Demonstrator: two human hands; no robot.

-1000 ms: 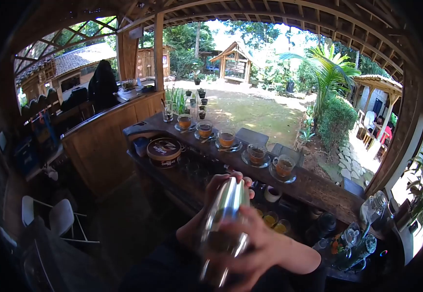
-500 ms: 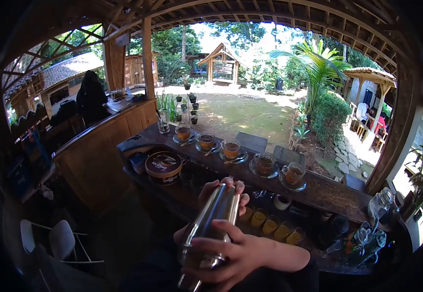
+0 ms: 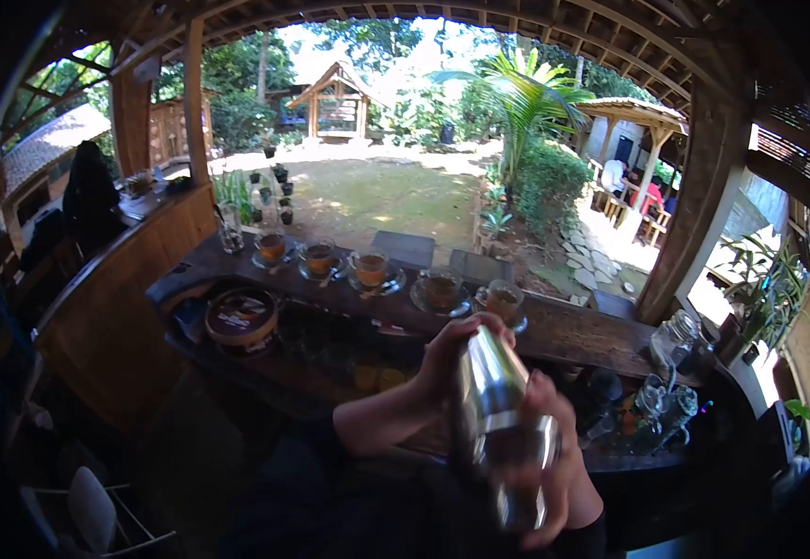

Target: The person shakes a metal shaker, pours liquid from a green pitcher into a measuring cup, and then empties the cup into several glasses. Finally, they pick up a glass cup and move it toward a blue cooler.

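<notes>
A shiny metal shaker (image 3: 496,387) is held between both hands, tilted, its narrower end pointing up toward the counter. My left hand (image 3: 444,359) wraps round the upper left side of the shaker, fingers over its top end. Around the lower right side curls my right hand (image 3: 554,456), blurred by motion. Just beyond the shaker, a glass cup of amber drink (image 3: 502,300) stands on a saucer, and another cup (image 3: 441,291) is to its left.
More filled cups (image 3: 368,268) line the wooden counter (image 3: 563,331). A round brown tub (image 3: 241,319) sits at the left, glass jars (image 3: 675,337) at the right. White chair (image 3: 92,508) at lower left. People (image 3: 612,177) sit far off under a shelter.
The shaker and both hands have moved right and slightly up in view, and the shaker's lean has changed. The camera view has turned right, so the counter and cups appear farther left.
</notes>
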